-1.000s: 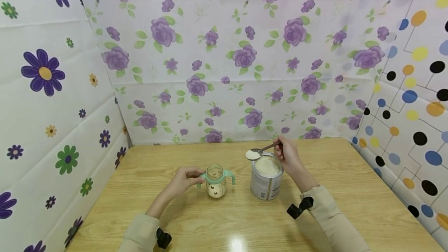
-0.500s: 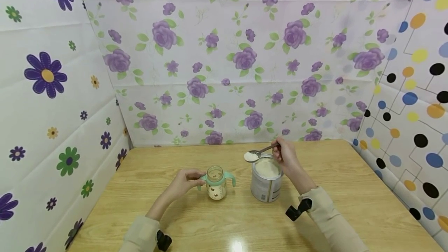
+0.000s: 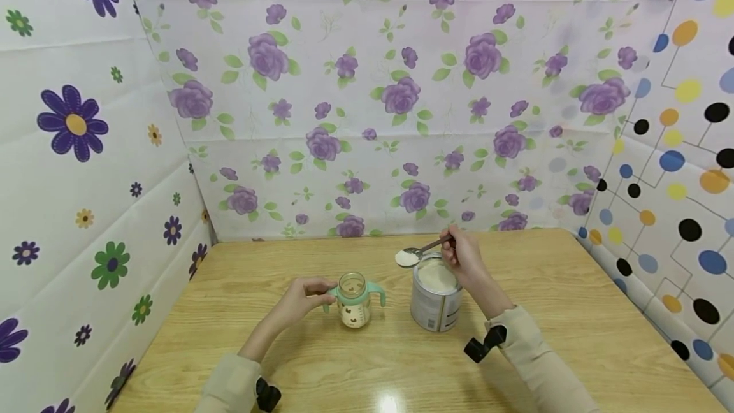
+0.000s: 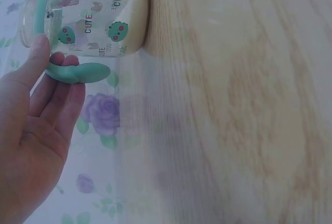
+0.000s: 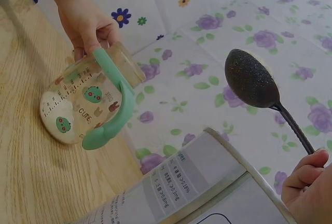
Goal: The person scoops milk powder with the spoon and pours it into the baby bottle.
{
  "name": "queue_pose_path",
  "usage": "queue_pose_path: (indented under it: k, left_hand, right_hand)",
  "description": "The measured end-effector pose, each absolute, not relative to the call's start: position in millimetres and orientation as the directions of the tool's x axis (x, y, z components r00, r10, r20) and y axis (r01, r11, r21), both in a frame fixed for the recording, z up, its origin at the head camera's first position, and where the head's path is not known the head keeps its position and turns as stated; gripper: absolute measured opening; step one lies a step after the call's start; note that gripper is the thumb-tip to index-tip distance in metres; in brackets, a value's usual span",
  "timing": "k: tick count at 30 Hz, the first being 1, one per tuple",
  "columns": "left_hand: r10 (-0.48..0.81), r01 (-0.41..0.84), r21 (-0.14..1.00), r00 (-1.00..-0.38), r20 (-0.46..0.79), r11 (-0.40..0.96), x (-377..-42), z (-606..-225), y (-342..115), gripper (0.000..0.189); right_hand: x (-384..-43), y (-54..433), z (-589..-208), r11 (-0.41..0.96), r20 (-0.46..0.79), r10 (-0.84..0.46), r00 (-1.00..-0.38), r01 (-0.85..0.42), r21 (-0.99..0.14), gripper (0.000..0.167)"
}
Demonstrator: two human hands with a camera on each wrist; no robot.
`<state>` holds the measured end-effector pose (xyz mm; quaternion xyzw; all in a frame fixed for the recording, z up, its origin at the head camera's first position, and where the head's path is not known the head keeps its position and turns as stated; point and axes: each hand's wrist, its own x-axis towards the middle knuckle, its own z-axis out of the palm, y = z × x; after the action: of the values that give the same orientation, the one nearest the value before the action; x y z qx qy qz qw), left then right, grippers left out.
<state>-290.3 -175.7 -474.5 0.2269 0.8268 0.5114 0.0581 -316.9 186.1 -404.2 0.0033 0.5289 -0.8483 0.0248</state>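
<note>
A clear baby bottle (image 3: 354,312) with green handles and no cap stands on the table, pale powder in its bottom. My left hand (image 3: 298,301) grips its left handle (image 4: 78,72) between thumb and fingers. In my right hand (image 3: 463,257) is a dark metal spoon (image 5: 251,79), pinched by the handle and heaped with white powder (image 3: 407,258). The spoon's bowl hangs over the left rim of an open milk powder can (image 3: 427,304), which is nearly full of cream-coloured powder (image 3: 437,275). The right wrist view shows only the spoon's underside.
The wooden table (image 3: 367,368) carries the bottle and, to its right, the can, with a gap between them. Behind stands a purple-flowered cloth wall (image 3: 367,113). More patterned cloth closes off the left and right sides.
My right hand has moved slightly left with the loaded spoon, whose bowl has shifted toward the bottle side of the can. The left hand and the bottle have stayed put.
</note>
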Motion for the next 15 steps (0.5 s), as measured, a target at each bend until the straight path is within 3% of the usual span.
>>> queue_pose_path:
  k: [15]
  left_hand:
    - [0.442,0.337,0.872,-0.882,0.160,0.355,-289.3,-474.2,-175.5,0.031]
  right_hand:
    - [-317.4,180.9,-404.1,-0.390,-0.059,-0.026,-0.998,0.065,-0.919,0.040]
